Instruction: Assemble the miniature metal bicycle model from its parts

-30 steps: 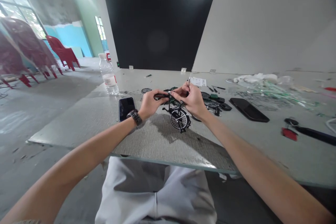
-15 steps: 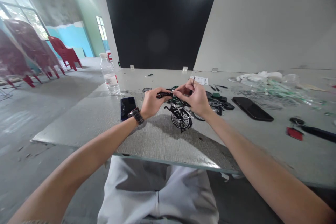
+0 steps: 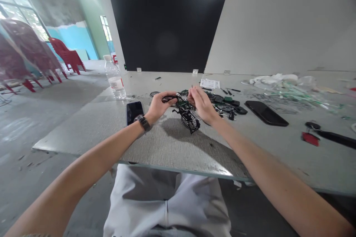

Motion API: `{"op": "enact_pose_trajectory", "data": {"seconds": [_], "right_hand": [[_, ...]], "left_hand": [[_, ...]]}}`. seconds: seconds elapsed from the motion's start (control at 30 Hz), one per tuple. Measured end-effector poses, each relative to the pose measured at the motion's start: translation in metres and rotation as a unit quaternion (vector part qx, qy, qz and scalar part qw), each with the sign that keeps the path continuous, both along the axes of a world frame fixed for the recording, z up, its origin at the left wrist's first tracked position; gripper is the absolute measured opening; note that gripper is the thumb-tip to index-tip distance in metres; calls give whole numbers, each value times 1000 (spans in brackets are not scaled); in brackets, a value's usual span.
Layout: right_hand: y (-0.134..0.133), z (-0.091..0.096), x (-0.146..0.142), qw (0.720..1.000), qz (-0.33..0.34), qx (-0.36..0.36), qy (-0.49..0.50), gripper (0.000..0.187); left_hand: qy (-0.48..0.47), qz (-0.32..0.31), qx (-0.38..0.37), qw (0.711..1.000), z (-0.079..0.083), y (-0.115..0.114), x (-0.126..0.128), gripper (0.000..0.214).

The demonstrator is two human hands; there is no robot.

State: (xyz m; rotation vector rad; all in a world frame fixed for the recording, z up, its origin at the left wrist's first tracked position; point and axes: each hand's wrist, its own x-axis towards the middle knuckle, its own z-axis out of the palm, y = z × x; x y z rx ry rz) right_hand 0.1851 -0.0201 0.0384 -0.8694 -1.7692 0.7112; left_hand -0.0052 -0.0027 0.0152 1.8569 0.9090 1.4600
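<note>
Head view; 12 o'clock lies straight ahead, with positions read from your hands.

Item: miniature bicycle model point(image 3: 189, 120), black with green parts, upright on the table just below your hands, a spoked wheel at 6 o'clock.

Item: left hand point(image 3: 161, 106), fingers curled and clamped on a black handlebar piece point(image 3: 169, 99) at the top of the model. A dark wristwatch point(image 3: 142, 123) sits on that wrist.

Item: right hand point(image 3: 202, 103), at 3 o'clock from the left, its right-hand fingertips point(image 3: 193, 90) drawn together just above the model. Anything held there is too small to tell.

Handling note: for work this fine, your left grip is best kept firm and close to the joint, with your right fingertips approaching slowly and without loading the thin frame.

Surroundings, all on the grey table point(image 3: 169, 148):
- black smartphone point(image 3: 134, 113), 9 o'clock
- plastic water bottle point(image 3: 114, 77), 10 o'clock
- printed instruction sheet point(image 3: 210, 83), 12 o'clock
- small loose parts point(image 3: 225, 108), 3 o'clock
- second smartphone point(image 3: 266, 113), 3 o'clock, farther out
- clear plastic bagging point(image 3: 274, 79), 2 o'clock
- black-handled tool point(image 3: 336, 139), 3 o'clock, at the far right
</note>
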Motion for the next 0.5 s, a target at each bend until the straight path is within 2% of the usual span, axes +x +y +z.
{"op": "enact_pose_trajectory", "data": {"seconds": [0.07, 0.17, 0.37, 0.5], "right_hand": [[0, -5, -3, 1000, -13, 13, -25, 44], [-2, -11, -10, 999, -28, 19, -37, 39], [0, -20, -21, 998, -65, 7, 18, 30], [3, -24, -21, 997, -70, -2, 35, 31]], "left_hand": [[18, 9, 9, 1000, -2, 2, -2, 14], [59, -10, 23, 998, -6, 6, -4, 15], [69, -56, 34, 995, -11, 12, -4, 18], [65, -77, 27, 995, -10, 10, -3, 18]]}}
